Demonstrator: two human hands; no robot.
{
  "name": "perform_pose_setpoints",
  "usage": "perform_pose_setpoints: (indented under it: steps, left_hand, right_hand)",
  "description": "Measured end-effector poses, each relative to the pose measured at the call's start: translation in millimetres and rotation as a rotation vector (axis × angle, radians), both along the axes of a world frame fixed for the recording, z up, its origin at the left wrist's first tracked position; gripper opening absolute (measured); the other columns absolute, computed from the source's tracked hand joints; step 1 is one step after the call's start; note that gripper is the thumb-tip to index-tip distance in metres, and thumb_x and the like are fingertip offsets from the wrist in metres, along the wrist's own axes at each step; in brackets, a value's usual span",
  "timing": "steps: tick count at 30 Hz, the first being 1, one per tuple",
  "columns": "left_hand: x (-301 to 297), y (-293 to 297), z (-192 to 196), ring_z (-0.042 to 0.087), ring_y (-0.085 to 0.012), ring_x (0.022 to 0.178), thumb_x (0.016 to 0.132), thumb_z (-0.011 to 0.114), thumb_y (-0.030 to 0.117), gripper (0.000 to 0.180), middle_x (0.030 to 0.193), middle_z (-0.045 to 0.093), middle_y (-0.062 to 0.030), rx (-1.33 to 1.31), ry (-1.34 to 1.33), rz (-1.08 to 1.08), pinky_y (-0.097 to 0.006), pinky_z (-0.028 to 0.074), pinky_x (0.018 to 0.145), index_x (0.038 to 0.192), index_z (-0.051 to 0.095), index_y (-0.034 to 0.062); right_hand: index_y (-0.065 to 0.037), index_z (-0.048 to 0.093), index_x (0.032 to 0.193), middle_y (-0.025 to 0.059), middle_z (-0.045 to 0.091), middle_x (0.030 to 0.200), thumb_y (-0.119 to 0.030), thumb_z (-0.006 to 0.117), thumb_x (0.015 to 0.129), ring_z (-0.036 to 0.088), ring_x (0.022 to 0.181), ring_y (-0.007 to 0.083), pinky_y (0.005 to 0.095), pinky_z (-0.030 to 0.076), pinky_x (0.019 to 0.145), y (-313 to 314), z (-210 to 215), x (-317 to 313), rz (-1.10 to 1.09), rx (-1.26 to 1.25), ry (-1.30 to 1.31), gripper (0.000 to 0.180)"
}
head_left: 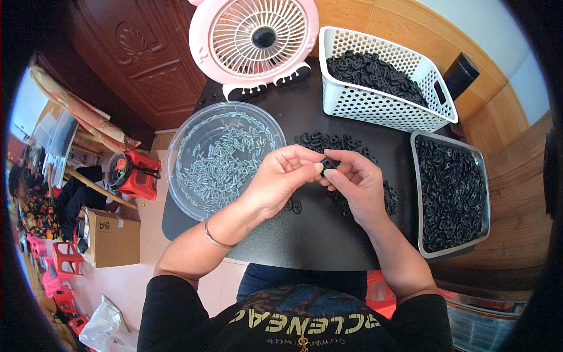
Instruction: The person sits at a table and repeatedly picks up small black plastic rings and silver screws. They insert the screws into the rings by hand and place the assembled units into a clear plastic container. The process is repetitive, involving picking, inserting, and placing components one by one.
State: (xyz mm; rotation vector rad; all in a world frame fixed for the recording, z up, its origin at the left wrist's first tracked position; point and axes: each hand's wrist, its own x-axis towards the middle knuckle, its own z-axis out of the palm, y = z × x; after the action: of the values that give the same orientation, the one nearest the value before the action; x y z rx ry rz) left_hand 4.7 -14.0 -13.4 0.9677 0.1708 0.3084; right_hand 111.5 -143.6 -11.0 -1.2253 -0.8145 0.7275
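Centrally, just above mid-frame, left hand [281, 176] and right hand [355, 182] meeting fingertip to fingertip over the dark surface [316, 234]; pinched between them, a small black oval part [326, 163], mostly hidden by the fingers, so exact shape hard to tell; left grip narrow, thumb and forefinger closed toward the piece; right grip likewise narrow, fingertips nipping the same piece from the other side; probably light and stiff, moulded plastic by the look, small enough to slip or flick away, so best taken by its edges with fingertips rather than the palm; both wrists raised off the surface, forearms coming up from the lower edge and angling inward, a thin bangle [216, 237] on the left wrist; loose black parts [334, 142] scattered beyond and under the hands; left of centre, a clear round bowl [176, 146] of small pale pins; upper right, a white perforated basket [387, 111] heaped with black parts; right edge, a metal tray [417, 193] full of the same; top centre, a pink fan [255, 41]
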Motion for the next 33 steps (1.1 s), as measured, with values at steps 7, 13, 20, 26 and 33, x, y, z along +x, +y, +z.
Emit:
perform_pose_setpoints:
  steps: [7, 13, 20, 26, 33]
  left_hand:
    - [-1, 4, 1, 0.060, -0.0118, 0.074, 0.081, 0.057, -0.001, 0.008, 0.083, 0.060, -0.0066, -0.023, 0.052, -0.038, -0.022, 0.050, 0.070, 0.089, 0.057, 0.0006]
    - [-1, 8, -1, 0.058, -0.0088, 0.074, 0.081, 0.056, 0.000, 0.012, 0.083, 0.058, -0.0026, -0.041, 0.059, -0.077, -0.020, 0.049, 0.070, 0.092, 0.054, 0.0044]
    - [-6, 8, 9, 0.056, -0.0076, 0.073, 0.081, 0.056, 0.000, 0.028, 0.080, 0.057, -0.0003, -0.031, 0.142, -0.114, -0.019, 0.048, 0.066, 0.107, 0.046, 0.0052]
    - [-6, 10, 6, 0.056, -0.0078, 0.072, 0.081, 0.057, -0.001, 0.032, 0.076, 0.056, -0.0006, -0.039, 0.122, -0.172, -0.020, 0.048, 0.067, 0.109, 0.044, 0.0044]
    - [-5, 10, 5, 0.056, -0.0109, 0.072, 0.078, 0.060, 0.001, 0.036, 0.076, 0.058, -0.0043, -0.028, 0.111, -0.188, -0.023, 0.046, 0.067, 0.110, 0.042, 0.0011]
  right_hand:
    - [-0.002, 0.055, 0.109, 0.0037, 0.061, 0.077, -0.003, 0.060, 0.079, 0.059, 0.070, 0.0078, 0.0190, 0.047, 0.062, -1, 0, 0, 0.018, -0.035, -0.037, 0.030]
    - [-0.004, 0.058, 0.106, -0.0013, 0.053, 0.080, -0.001, 0.065, 0.074, 0.051, 0.066, 0.0035, 0.0167, 0.042, 0.061, 0, -3, 4, 0.019, -0.007, -0.149, 0.032]
    - [-0.004, 0.062, 0.097, -0.0006, 0.052, 0.081, -0.002, 0.070, 0.069, 0.050, 0.064, 0.0032, 0.0170, 0.041, 0.057, 0, 1, 5, 0.026, -0.005, -0.327, 0.029]
    - [-0.004, 0.063, 0.093, 0.0002, 0.055, 0.072, -0.004, 0.072, 0.067, 0.052, 0.058, 0.0041, 0.0177, 0.041, 0.053, 0, -5, 3, -0.011, -0.043, -0.327, 0.027]
    - [-0.003, 0.063, 0.093, 0.0015, 0.056, 0.074, -0.004, 0.070, 0.070, 0.054, 0.058, 0.0054, 0.0176, 0.043, 0.052, -1, -5, 2, -0.004, -0.005, -0.291, 0.025]
